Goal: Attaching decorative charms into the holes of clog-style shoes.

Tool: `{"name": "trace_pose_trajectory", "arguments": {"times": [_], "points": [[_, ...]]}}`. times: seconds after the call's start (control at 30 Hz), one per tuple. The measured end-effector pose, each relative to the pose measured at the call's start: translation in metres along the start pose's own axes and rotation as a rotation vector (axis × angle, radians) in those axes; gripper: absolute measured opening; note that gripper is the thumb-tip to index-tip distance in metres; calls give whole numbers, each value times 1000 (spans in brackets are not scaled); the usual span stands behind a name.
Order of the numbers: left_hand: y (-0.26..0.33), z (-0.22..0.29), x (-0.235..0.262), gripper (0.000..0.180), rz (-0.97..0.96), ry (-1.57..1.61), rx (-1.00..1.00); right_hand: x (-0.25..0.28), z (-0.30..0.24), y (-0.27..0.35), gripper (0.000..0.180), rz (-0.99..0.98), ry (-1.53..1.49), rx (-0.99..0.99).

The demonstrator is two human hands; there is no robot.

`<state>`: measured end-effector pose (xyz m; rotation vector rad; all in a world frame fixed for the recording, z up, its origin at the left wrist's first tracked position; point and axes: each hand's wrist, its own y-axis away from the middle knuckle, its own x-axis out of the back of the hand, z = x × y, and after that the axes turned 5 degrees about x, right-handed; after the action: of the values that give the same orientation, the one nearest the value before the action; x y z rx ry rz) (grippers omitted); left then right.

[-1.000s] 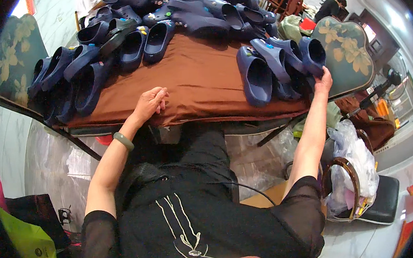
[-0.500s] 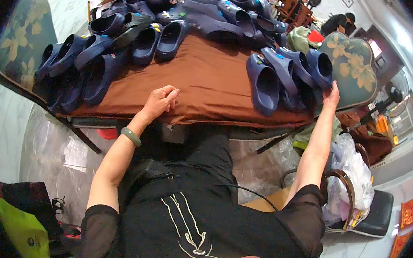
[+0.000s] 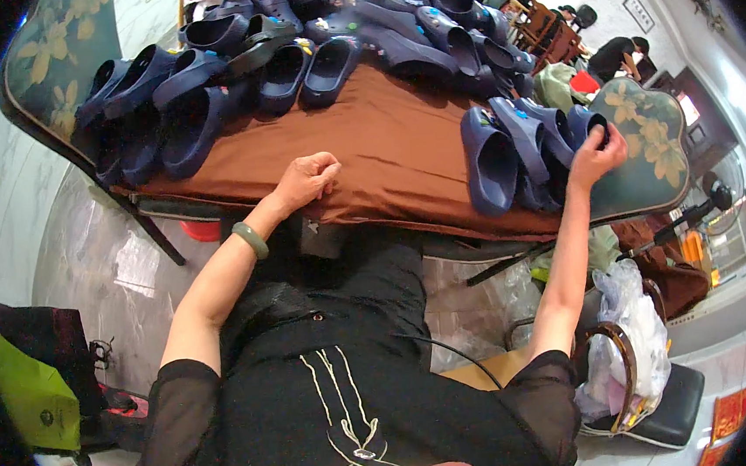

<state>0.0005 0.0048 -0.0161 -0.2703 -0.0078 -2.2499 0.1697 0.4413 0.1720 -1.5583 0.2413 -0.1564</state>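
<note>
My left hand [image 3: 309, 179] rests near the front edge of a brown cloth [image 3: 384, 153], its fingers curled in and nothing showing in them. At the right end of the cloth, several navy clogs stand in a row. My right hand [image 3: 599, 161] is at the rightmost clog [image 3: 586, 120], thumb and fingers closed at its opening and covering part of it. Beside it, another navy clog [image 3: 493, 171] faces me with its opening. More clogs lean in a stacked row at the left, among them a large navy clog [image 3: 190, 140].
A pile of navy clogs [image 3: 411, 46] with small charms covers the back. Floral padded panels [image 3: 637, 138] bound both ends. Low at the right, a chair holds clear plastic bags [image 3: 630, 327]; a green bag [image 3: 31, 391] lies left. Other people sit in the far background.
My right hand has risen from the underside of the rightmost clog to its opening. My left hand stays curled on the cloth. The whole view has shifted slightly.
</note>
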Motion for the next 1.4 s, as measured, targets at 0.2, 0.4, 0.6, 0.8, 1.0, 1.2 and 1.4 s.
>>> {"name": "trace_pose_trajectory", "arguments": {"times": [0.2, 0.4, 0.6, 0.8, 1.0, 1.2, 1.4], "points": [[-2, -14, 8, 17, 135, -217, -258, -39, -164, 58, 12, -489, -557, 339], [8, -1, 2, 15, 100, -167, -218, -55, -235, 166, 12, -898, -671, 315], [22, 0, 9, 14, 105, -187, -278, -66, -256, 185, 27, -1049, -508, 99], [22, 7, 23, 15, 108, -86, -230, -62, -261, 188, 27, -1003, -507, 93], [13, 89, 151, 23, 649, -560, -359, -57, -246, 190, 26, -994, -465, 64], [63, 86, 364, 42, 1091, -1399, -9, -66, -260, 185, 24, -1032, -477, 61], [88, 43, 409, 38, 810, -1394, 295, -63, -248, 185, 23, -1061, -457, 37]]}}
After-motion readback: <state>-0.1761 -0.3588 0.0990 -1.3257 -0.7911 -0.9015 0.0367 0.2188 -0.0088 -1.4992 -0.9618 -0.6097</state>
